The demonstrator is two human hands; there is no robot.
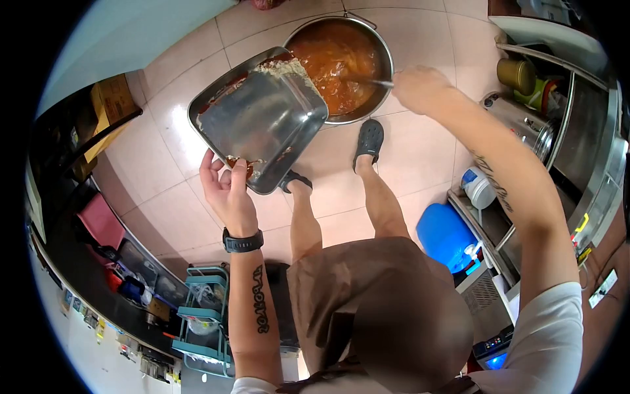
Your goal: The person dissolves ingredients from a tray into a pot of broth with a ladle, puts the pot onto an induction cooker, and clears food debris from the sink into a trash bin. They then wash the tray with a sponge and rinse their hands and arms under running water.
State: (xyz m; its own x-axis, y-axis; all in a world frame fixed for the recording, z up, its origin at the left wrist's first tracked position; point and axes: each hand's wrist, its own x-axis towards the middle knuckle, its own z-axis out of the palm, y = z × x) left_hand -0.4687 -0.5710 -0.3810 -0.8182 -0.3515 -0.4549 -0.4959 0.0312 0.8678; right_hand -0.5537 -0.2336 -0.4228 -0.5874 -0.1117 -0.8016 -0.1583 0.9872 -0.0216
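My left hand (231, 197) grips the near corner of a rectangular metal tray (252, 131), thumb on the inside. The tray is tilted, its far edge overlapping the left rim of a large round metal pot (387, 72) on the floor. Pale crumbly bits and reddish-brown sauce cling to the tray's edges and corners. Orange-brown liquid (351, 56) fills much of the pot, its surface rippled. Right of the pot, my right hand (420, 90), slightly blurred, is closed around the handle of a metal stirring utensil (373, 82). Its head is under the liquid, so its kind is hidden.
Pink floor tiles (174, 190) surround the pot, and my feet in dark clogs (371, 138) stand close to it. A teal rolling cart (202, 315) is at lower left. To the right are a blue container (446, 233), a white tub (479, 189) and metal shelving (571, 111).
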